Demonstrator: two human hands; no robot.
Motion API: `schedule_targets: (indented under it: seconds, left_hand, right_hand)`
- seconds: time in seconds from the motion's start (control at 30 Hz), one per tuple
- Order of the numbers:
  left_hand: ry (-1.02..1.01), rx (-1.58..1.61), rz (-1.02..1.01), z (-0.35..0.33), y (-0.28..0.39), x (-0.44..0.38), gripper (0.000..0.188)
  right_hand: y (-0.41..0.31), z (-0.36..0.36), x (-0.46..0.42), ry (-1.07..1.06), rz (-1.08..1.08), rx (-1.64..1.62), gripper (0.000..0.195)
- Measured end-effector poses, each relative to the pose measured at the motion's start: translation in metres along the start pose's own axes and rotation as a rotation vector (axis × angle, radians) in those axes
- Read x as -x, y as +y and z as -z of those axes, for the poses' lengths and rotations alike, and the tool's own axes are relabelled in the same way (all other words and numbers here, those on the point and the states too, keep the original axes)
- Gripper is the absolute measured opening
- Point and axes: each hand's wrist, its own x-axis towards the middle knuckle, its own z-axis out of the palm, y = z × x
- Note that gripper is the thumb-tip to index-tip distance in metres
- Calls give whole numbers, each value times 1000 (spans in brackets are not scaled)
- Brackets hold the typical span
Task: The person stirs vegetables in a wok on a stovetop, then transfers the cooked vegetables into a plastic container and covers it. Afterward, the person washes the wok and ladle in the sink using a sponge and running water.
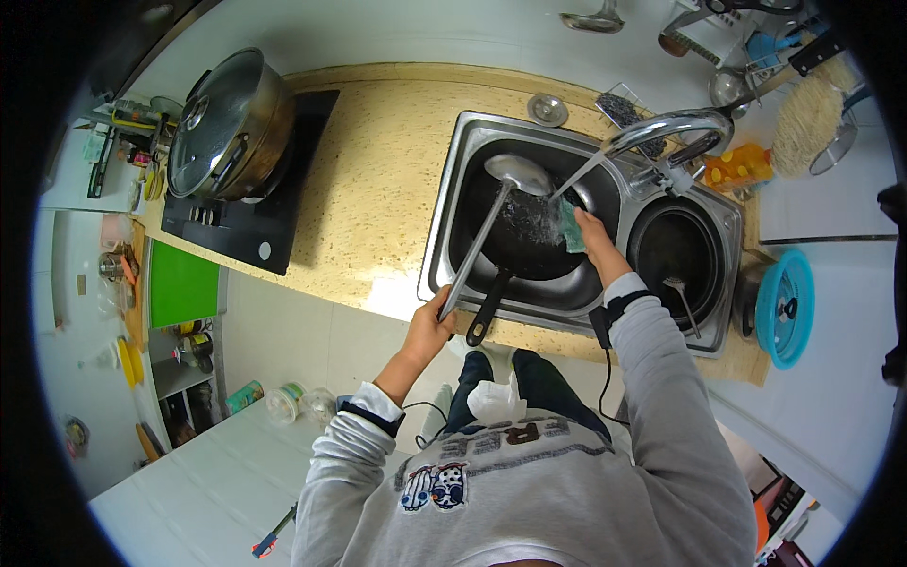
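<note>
My left hand grips the long handle of a metal ladle, whose bowl is over the larger basin of a steel sink. In my right hand is a green scouring pad, held beside the running water. The stream falls from the chrome faucet towards a black frying pan in that basin. The pan's black handle sticks out over the sink's front edge, close to my left hand. A second dark pan lies in the smaller basin with a metal utensil in it.
At the left, a large lidded steamer pot stands on a black cooktop. A metal sink strainer lies behind the sink. On the right are a blue colander and an orange packet. Utensils hang along the wall.
</note>
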Motion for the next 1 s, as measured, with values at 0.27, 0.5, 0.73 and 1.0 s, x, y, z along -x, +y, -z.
schedule_targets:
  seconds: [0.27,0.5,0.73,1.0]
  left_hand:
    - [264,111,-8,31,-45,-24,44]
    - [412,-200,-45,70,-81,-72,44]
    - [746,-701,-433,65,-58,-77,43]
    - [-245,105,304,-45,-30,-19,34]
  right_hand:
    - [-23,-5,37,-2,-121,159,56]
    - [36,3,-26,-175,-64,11,44]
    - [27,-8,-13,-240,-39,205,37]
    - [15,5,-12,-239,-88,265,33]
